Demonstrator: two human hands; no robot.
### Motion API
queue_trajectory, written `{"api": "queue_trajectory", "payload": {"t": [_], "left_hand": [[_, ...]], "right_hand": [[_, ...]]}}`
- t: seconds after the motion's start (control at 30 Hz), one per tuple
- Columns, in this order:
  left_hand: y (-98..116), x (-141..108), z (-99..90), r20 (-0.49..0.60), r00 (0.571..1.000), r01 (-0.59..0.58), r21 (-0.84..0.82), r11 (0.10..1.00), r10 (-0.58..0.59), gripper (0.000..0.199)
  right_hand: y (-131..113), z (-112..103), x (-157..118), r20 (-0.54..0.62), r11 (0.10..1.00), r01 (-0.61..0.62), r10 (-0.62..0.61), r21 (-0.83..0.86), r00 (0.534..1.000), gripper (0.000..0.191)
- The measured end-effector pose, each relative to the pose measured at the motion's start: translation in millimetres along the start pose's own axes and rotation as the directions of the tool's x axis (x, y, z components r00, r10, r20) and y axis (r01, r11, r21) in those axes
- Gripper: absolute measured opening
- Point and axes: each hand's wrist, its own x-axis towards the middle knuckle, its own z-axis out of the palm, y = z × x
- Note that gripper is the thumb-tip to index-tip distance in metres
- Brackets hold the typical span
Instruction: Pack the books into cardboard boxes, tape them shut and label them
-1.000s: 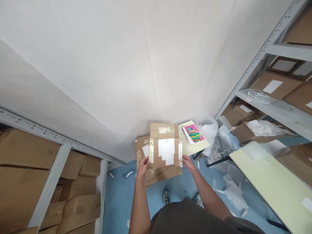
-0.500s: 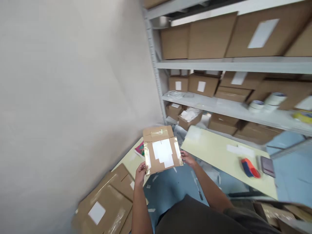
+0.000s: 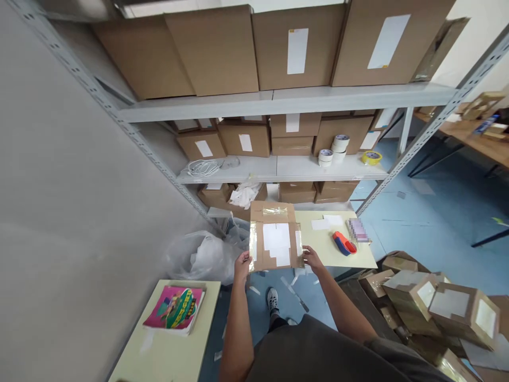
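Between my hands is a flattened cardboard box [image 3: 259, 245] with clear tape on its edges and white paper labels [image 3: 277, 239] on its face. My left hand [image 3: 242, 265] grips its lower left edge, and my right hand [image 3: 311, 258] grips the lower right edge. The cardboard is raised before me, its far end overlapping the view of the shelf. Just right of it stands a pale yellow table [image 3: 324, 249] bearing a red and blue tape dispenser [image 3: 344, 243], white paper slips [image 3: 320, 224] and a pixelated flat item [image 3: 358, 231].
A metal shelf [image 3: 238, 171] ahead carries cardboard boxes [image 3: 214, 50], tape rolls [image 3: 340, 144] and a white cable [image 3: 203, 167]. At left a second table [image 3: 159, 355] holds a colourful book [image 3: 175, 307]. Plastic bags [image 3: 202, 254] lie behind it. Taped boxes [image 3: 453, 305] are piled at right.
My view has swung to the right, bringing the whole shelf and the box pile into sight. Both hands still hold the flattened cardboard, which has turned along with me.
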Motion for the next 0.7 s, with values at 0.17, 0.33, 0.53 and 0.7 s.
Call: {"api": "queue_trajectory", "payload": {"t": [0.17,0.33,0.53,0.7], "left_hand": [[11,51,70.9,0.040,0.999,-0.016,0.072,0.997,0.013,0.022],[24,69,149.7,0.033,0.998,-0.057,0.274,0.960,0.050,0.020],[17,74,208.6,0.220,0.975,-0.091,0.232,0.968,0.039,0.041],[21,133,226.9,0.272,0.962,-0.078,0.265,0.961,0.003,0.046]], "right_hand": [[-5,-6,35,-0.295,0.973,-0.001,-0.069,-0.230,0.953,0.062],[-5,24,41,-0.017,0.918,0.112,-0.128,-0.379,0.992,0.090],[-2,56,48,-0.153,0.862,0.292,-0.382,-0.415,0.911,0.058],[-9,15,60,-0.374,0.877,0.202,-0.381,-0.436,0.845,0.037]]}}
